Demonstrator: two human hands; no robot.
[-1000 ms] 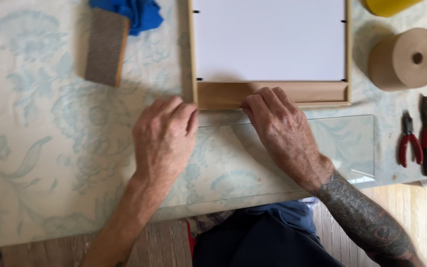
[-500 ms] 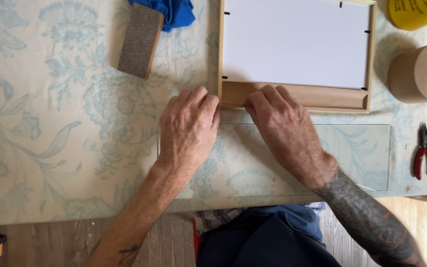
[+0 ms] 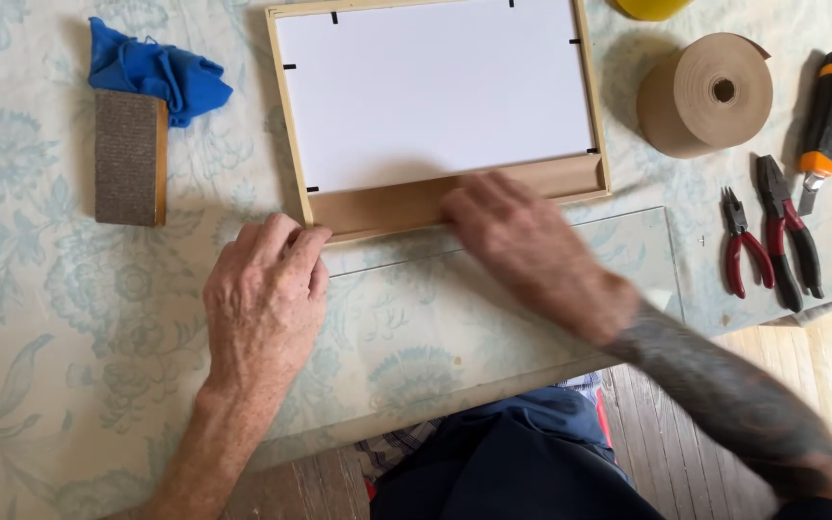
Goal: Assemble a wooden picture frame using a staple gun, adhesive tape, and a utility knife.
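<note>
Head view: my left hand (image 3: 264, 300) rests flat and open on the glass pane (image 3: 493, 289), near the frame (image 3: 435, 202). My right hand (image 3: 522, 246), blurred, fingers extended, presses its far edge. Keep pressure even; align edges squarely.

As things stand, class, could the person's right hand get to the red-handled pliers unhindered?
Probably yes: the right hand rests by the wooden frame, and only bare tablecloth and the flat glass pane lie between it and the red-handled pliers.

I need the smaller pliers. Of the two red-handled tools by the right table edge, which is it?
The small pliers on the left of the pair, nearer the glass sheet; the larger pliers beside them have dark-and-red handles.
</note>
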